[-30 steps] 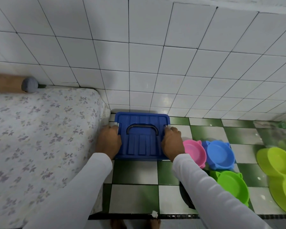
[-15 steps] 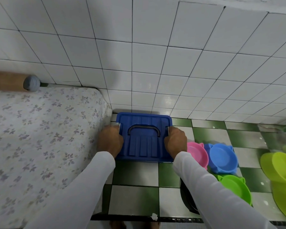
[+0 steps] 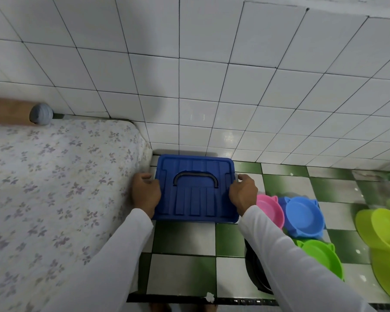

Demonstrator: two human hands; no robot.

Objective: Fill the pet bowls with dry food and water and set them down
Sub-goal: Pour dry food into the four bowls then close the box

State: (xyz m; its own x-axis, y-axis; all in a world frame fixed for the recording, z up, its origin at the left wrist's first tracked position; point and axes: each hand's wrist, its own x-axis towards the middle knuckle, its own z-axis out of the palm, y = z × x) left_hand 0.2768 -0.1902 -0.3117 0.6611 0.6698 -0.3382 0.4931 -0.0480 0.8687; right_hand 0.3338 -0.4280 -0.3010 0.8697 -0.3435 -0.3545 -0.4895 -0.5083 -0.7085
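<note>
A blue plastic storage box (image 3: 195,203) with a dark handle on its lid stands on the tiled floor against the wall. My left hand (image 3: 145,192) grips its left side and my right hand (image 3: 242,191) grips its right side, fingers curled at the lid's edges. To the right lie a pink bowl (image 3: 269,210), a blue bowl (image 3: 303,216) and a green bowl (image 3: 320,257), all empty. A lime-green double bowl (image 3: 383,235) lies at the far right. What the box holds is hidden.
A mattress with a floral sheet (image 3: 43,199) fills the left side, touching the box's left. A white tiled wall (image 3: 200,86) rises right behind the box. A dark round object (image 3: 254,275) lies partly hidden under my right sleeve. Green and white floor tiles (image 3: 182,237) lie in front.
My fingers have shifted at the lid's side edges, both hands now spread a little wider. The view has tilted slightly; the box has stayed in place.
</note>
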